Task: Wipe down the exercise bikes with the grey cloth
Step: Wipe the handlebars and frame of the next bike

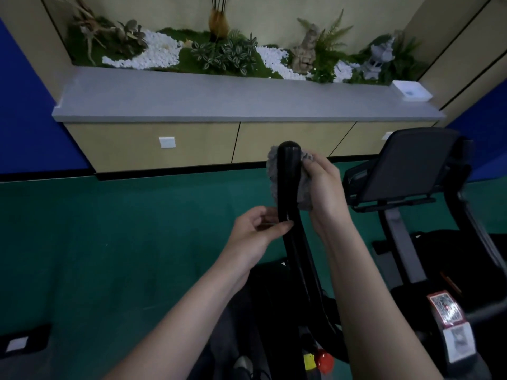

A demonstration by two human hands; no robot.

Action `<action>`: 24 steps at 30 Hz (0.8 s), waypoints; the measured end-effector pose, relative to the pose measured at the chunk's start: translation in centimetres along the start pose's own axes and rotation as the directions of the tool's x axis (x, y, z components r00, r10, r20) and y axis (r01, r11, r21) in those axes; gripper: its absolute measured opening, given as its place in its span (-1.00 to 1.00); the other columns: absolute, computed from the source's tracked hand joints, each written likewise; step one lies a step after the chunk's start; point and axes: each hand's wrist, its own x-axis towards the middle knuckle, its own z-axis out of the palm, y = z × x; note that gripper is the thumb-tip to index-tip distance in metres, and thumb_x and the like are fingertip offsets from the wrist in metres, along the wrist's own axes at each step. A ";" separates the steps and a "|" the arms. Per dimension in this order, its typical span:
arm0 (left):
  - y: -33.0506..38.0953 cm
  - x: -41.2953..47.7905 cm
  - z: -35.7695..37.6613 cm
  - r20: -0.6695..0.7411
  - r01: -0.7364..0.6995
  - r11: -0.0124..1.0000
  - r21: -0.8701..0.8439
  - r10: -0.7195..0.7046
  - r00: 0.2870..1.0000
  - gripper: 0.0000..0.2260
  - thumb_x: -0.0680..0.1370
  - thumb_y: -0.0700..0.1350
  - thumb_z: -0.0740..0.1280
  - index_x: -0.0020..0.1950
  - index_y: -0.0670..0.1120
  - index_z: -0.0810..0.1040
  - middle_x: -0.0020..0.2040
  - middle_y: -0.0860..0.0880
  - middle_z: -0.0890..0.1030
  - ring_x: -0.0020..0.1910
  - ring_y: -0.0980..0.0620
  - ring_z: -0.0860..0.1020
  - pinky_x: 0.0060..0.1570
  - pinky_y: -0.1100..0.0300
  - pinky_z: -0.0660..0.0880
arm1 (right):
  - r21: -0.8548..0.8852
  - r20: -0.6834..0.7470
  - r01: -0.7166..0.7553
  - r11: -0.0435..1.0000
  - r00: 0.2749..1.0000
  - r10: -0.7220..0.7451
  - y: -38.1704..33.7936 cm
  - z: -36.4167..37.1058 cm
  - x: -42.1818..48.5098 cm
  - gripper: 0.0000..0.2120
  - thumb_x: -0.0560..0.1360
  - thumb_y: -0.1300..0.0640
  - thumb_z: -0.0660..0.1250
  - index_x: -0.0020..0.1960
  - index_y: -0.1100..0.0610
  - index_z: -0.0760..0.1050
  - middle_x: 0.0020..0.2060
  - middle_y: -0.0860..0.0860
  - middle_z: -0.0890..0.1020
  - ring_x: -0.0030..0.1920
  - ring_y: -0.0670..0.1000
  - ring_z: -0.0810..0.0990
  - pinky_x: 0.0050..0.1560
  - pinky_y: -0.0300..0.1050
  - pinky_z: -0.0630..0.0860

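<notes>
A black upright handlebar [287, 176] of the exercise bike rises in the middle of the view. The grey cloth [305, 187] is wrapped behind and to the right of its upper part. My right hand [325, 192] grips the cloth against the bar near the top. Lower down, my left hand [259, 233] holds the bar from the left, thumb and fingers curled round it. The bike's black console [411, 165] stands to the right, its screen dark. The bike's frame [310, 311] runs down between my forearms.
A long grey ledge [219, 102] with beige cabinets below runs across the back, planted with greenery and white pebbles [162, 54]. A white tray [411, 90] sits at its right end. Green floor [109, 242] spreads to the left. A red knob [323, 359] shows low on the bike.
</notes>
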 end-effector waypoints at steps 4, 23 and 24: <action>0.1 0.1 0.0 0.001 -0.009 1.000 -0.009 0.009 1.000 -0.86 0.44 -0.24 0.44 -0.02 -0.15 0.60 -0.14 0.00 0.62 -0.22 0.24 0.55 -0.19 0.45 0.41 | -0.128 0.021 0.049 0.991 0.999 -0.047 0.6 -0.4 -0.9 -0.75 0.60 0.24 0.09 -0.01 0.17 0.55 -0.05 0.17 0.65 0.06 0.19 0.60 0.13 0.12 0.50; 0.4 0.2 -1.3 0.140 -0.040 0.999 0.001 0.040 0.989 -0.82 0.47 -0.31 0.39 0.04 -0.14 0.59 -0.12 0.02 0.64 -0.16 0.26 0.59 -0.18 0.46 0.44 | -0.456 -0.070 0.311 0.834 0.921 -0.382 3.5 -3.4 -7.8 -0.82 0.45 0.26 0.42 0.06 0.18 0.60 -0.03 0.02 0.63 -0.01 -0.13 0.59 0.03 -0.30 0.48; 0.3 0.2 -1.3 0.140 -0.046 0.999 -0.003 0.046 0.989 -0.82 0.47 -0.32 0.38 0.03 -0.13 0.59 -0.13 0.02 0.63 -0.17 0.27 0.59 -0.19 0.46 0.44 | -0.469 -0.069 0.328 0.820 0.912 -0.405 3.5 -3.2 -7.9 -0.81 0.44 0.28 0.43 0.05 0.20 0.61 -0.01 0.03 0.62 0.01 -0.14 0.57 0.05 -0.34 0.46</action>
